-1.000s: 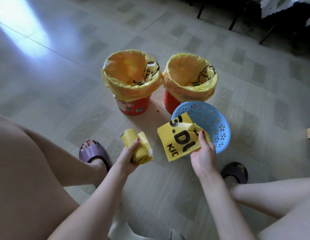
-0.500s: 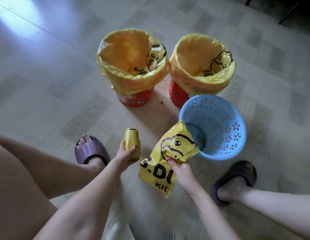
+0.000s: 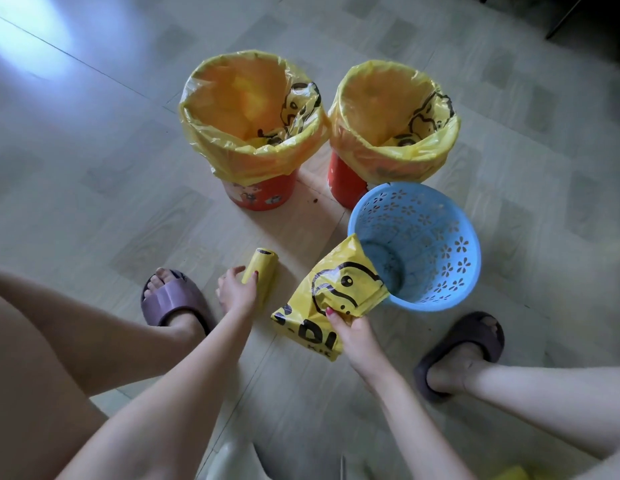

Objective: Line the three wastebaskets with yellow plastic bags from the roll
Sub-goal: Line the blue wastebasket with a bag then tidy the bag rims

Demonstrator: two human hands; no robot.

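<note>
Two red wastebaskets stand side by side on the floor, the left one (image 3: 263,195) and the right one (image 3: 343,183), each lined with a yellow bag. A blue perforated wastebasket (image 3: 440,237) stands in front of the right one, with no bag inside. My right hand (image 3: 353,332) is shut on a folded yellow bag (image 3: 332,292) with a duck print, its top corner touching the blue rim. The yellow bag roll (image 3: 263,268) lies on the floor, and my left hand (image 3: 237,291) rests on its near end with the fingers loosely curled.
My two feet in slippers, the left (image 3: 173,299) and the right (image 3: 464,344), flank the hands. My bare legs fill the lower corners. A white stool edge (image 3: 232,462) shows at the bottom. Dark chair legs (image 3: 561,15) stand at the far right.
My left hand has lowered the roll from mid-air to the floor. My right hand has kept the folded bag beside the blue wastebasket. The view has tilted further down.
</note>
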